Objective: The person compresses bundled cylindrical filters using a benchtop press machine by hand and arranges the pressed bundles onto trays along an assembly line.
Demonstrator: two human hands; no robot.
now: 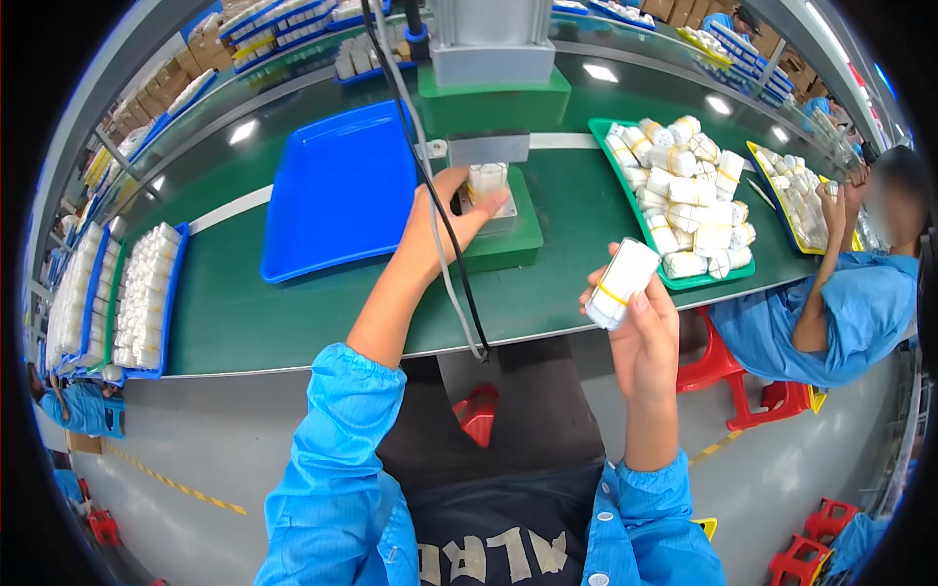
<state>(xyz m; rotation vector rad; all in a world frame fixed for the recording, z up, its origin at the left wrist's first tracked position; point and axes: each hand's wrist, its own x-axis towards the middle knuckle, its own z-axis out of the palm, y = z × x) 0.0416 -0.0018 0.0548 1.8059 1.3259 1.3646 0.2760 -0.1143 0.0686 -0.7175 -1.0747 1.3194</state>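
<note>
My left hand (pixel 451 217) is closed around a white block (pixel 488 180), which sits under the metal head of a press (pixel 489 148) on its green base (pixel 508 239). Thumb and fingers pinch the block from both sides. My right hand (pixel 645 327) holds a white block with a yellow band (pixel 623 281), tilted, in front of the table edge. Beyond it to the right, a green tray (pixel 711 278) is heaped with similar white banded blocks. To the left of the press lies a blue tray (pixel 337 190) with nothing in it.
Two cables (pixel 437 195) hang down across my left wrist to the table edge. Blue trays (pixel 178 303) of stacked white pieces stand at the far left. At the right, a co-worker (pixel 821 303) sits by a yellow tray (pixel 813 244). Red stools (pixel 718 366) stand below.
</note>
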